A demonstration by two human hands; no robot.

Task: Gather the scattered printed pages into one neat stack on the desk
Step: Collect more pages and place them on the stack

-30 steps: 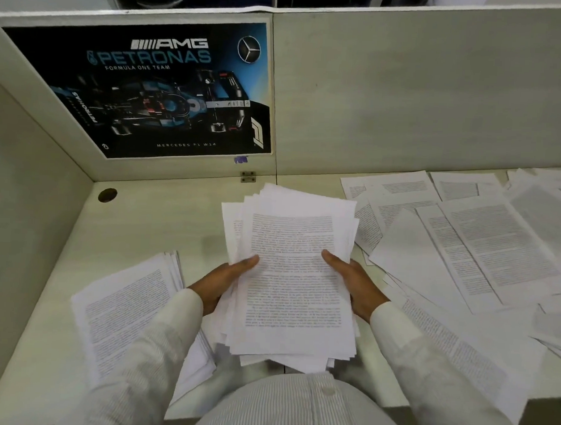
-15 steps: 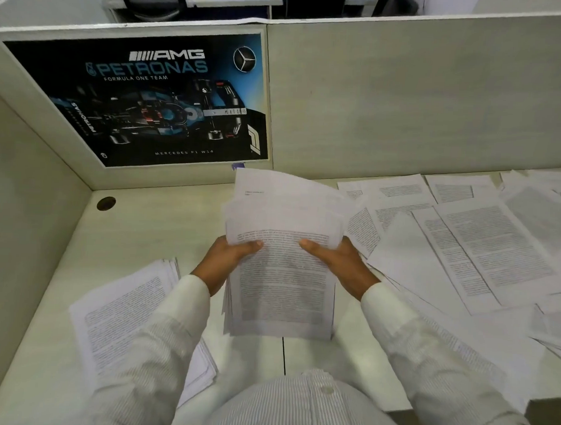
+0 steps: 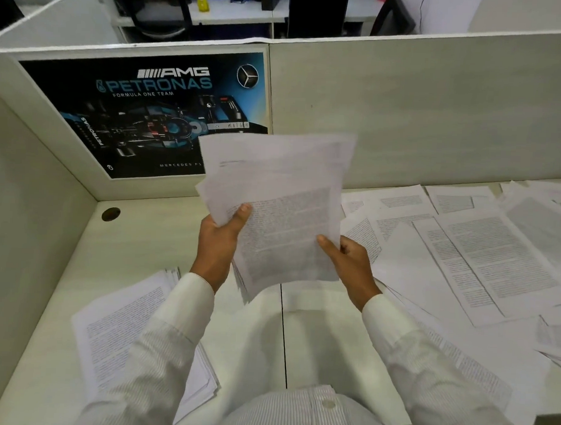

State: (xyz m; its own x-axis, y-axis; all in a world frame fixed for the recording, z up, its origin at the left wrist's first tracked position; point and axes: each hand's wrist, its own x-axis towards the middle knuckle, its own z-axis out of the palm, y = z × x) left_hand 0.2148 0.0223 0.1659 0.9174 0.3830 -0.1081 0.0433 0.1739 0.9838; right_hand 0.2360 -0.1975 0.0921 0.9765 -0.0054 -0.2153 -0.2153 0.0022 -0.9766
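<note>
We hold the sheaf of pages above the desk, left hand and right hand each pinching a side, thumbs on top. On our right loose pages lie scattered, and a stack sits on our left.

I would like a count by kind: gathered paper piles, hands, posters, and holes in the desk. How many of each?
Gathered paper piles: 2 (held bundle, desk stack)
Hands: 2 (left hand, right hand)
Poster: 1
Desk hole: 1
Total: 6
</note>
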